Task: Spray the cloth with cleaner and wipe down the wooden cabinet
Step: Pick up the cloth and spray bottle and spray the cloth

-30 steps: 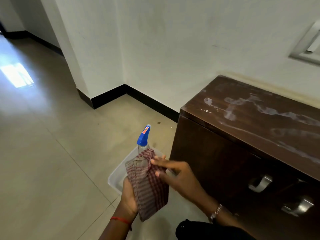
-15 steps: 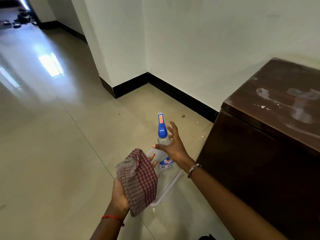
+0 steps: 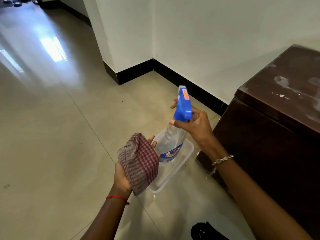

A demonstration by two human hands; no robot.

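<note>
A folded red-and-white checked cloth (image 3: 139, 161) lies across the palm of my left hand (image 3: 122, 177), which holds it up at centre. My right hand (image 3: 194, 126) grips the neck of a clear spray bottle (image 3: 170, 144) with a blue trigger head (image 3: 183, 104), lifted just right of the cloth, nozzle pointing away. The dark wooden cabinet (image 3: 270, 135) stands at the right against the wall; its top (image 3: 292, 78) carries whitish dusty smears.
A clear plastic tray (image 3: 173, 172) sits on the beige tiled floor below the bottle, next to the cabinet's left side. White walls with black skirting run behind. Open floor stretches to the left. A dark object (image 3: 206, 231) shows at the bottom edge.
My right hand reached from the cloth to the bottle, closed on its neck and lifted it out of the tray. My view swung left, so less of the cabinet shows.
</note>
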